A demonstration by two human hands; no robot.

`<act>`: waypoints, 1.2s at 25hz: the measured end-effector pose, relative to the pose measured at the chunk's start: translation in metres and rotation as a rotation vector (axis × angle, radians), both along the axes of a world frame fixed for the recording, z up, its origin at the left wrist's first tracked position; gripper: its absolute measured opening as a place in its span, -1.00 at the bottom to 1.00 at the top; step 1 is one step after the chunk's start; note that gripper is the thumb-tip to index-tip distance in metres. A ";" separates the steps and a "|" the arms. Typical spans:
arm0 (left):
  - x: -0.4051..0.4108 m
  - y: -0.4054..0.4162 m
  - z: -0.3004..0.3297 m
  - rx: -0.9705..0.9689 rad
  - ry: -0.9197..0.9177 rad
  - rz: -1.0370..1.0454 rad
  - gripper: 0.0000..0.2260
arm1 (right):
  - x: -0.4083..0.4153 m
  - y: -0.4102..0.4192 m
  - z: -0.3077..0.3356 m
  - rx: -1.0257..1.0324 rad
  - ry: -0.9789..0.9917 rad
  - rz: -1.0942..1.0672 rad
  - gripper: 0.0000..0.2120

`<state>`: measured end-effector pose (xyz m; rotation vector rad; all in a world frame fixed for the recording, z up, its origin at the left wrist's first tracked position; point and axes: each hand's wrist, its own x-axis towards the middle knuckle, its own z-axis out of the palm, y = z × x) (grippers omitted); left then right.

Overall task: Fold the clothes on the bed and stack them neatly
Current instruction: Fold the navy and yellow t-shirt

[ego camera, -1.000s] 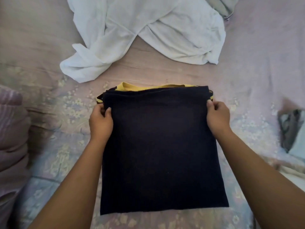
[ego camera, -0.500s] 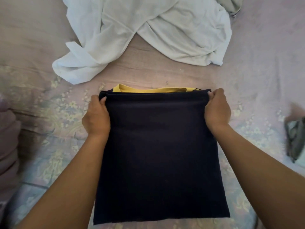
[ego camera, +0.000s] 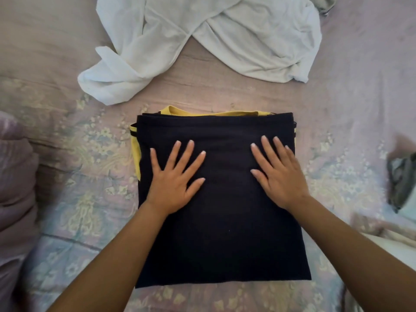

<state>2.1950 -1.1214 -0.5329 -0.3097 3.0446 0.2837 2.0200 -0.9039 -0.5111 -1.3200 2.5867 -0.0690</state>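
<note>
Pink floral bedspread (ego camera: 74, 154) lies beneath rumpled white garment (ego camera: 202, 41).

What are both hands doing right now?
Left hand: open, fingers spread, pressing flat on the folded navy garment.
Right hand: open, fingers straight, pressing flat on the same garment.

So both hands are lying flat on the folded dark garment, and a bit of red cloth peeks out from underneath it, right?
Not quite: the cloth peeking out is yellow, not red, as the head view shows. The rest holds: the left hand and right hand lie flat on the folded dark garment.
</note>
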 end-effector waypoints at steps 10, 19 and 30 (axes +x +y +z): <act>0.090 0.039 0.024 0.047 -0.089 -0.219 -0.38 | 0.078 0.058 0.024 0.040 0.027 0.317 -0.37; 0.188 0.045 0.045 -0.216 -0.213 -0.375 -0.49 | 0.103 0.135 0.043 0.267 -0.020 0.474 -0.29; 0.180 0.025 0.122 0.508 -0.608 -0.091 -0.76 | 0.111 0.139 0.105 0.492 -0.764 0.186 -0.58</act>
